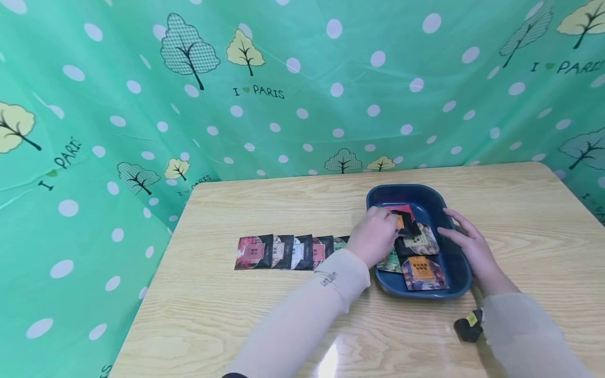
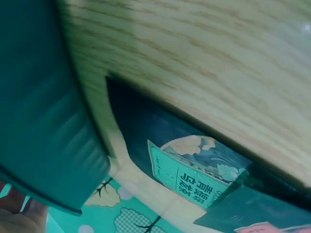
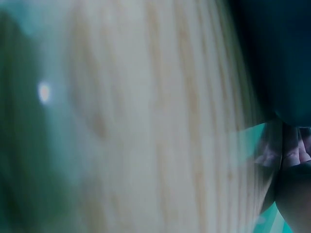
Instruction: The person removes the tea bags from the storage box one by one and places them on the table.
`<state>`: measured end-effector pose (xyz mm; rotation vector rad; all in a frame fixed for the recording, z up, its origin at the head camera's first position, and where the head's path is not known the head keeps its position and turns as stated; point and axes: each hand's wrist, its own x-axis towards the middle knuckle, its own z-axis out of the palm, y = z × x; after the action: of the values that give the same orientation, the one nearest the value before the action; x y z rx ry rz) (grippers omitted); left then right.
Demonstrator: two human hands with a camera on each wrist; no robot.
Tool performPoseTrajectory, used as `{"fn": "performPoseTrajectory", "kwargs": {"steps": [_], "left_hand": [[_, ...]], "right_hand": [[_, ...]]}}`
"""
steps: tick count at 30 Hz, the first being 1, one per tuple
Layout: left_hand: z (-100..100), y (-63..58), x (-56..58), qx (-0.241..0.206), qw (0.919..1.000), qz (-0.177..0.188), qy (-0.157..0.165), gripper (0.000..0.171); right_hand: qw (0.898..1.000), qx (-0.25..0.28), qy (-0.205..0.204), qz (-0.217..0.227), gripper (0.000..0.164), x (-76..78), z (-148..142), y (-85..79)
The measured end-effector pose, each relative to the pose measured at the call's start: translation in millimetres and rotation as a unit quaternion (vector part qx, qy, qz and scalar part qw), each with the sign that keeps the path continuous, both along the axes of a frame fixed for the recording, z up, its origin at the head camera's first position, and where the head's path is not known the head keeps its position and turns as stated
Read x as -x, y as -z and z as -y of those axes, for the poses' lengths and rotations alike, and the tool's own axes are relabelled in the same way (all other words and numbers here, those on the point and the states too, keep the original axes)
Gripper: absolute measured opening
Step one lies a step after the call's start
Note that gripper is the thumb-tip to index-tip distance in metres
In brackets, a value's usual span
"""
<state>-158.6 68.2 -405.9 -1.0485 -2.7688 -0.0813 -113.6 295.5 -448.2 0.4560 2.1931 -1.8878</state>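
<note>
My left hand (image 1: 375,236) reaches over the near-left side of a dark blue plastic bin (image 1: 456,278) and pinches a dark sachet with an orange label (image 1: 399,221). Other sachets lie inside, one with an orange label (image 1: 423,273) near the front, a green one (image 1: 391,261) and a beige-labelled one (image 1: 420,240). On the bin's right rim my right hand (image 1: 475,254) holds on, thumb towards the inside. Left of the bin runs an overlapping row of sachets (image 1: 252,252); its green-labelled sachet (image 2: 187,177) shows in the left wrist view.
The bin stands on a light wooden table (image 1: 212,320). Behind and left hangs a green dotted curtain (image 1: 302,136) printed with trees. A small black object with a yellow mark (image 1: 468,326) is near the right wrist.
</note>
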Motion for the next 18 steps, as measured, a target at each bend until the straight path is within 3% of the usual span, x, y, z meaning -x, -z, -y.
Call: {"fn": "performPoseTrajectory", "kwargs": {"steps": [3, 7, 18], "left_hand": [[-6, 2.5, 0.0, 0.051, 0.9984, -0.024, 0.011, 0.028], [-15, 5.3, -0.2, 0.089, 0.9959, -0.014, -0.004, 0.025], [-27, 11.0, -1.4, 0.135, 0.9904, -0.008, -0.03, 0.026]], "right_hand": [[1.0, 0.0, 0.0, -0.001, 0.063, -0.5, 0, -0.7], [1.0, -0.005, 0.001, 0.001, 0.064, -0.3, -1, -1.4], [1.0, 0.005, 0.006, 0.0, 0.063, -1.5, 0, -2.8]]}}
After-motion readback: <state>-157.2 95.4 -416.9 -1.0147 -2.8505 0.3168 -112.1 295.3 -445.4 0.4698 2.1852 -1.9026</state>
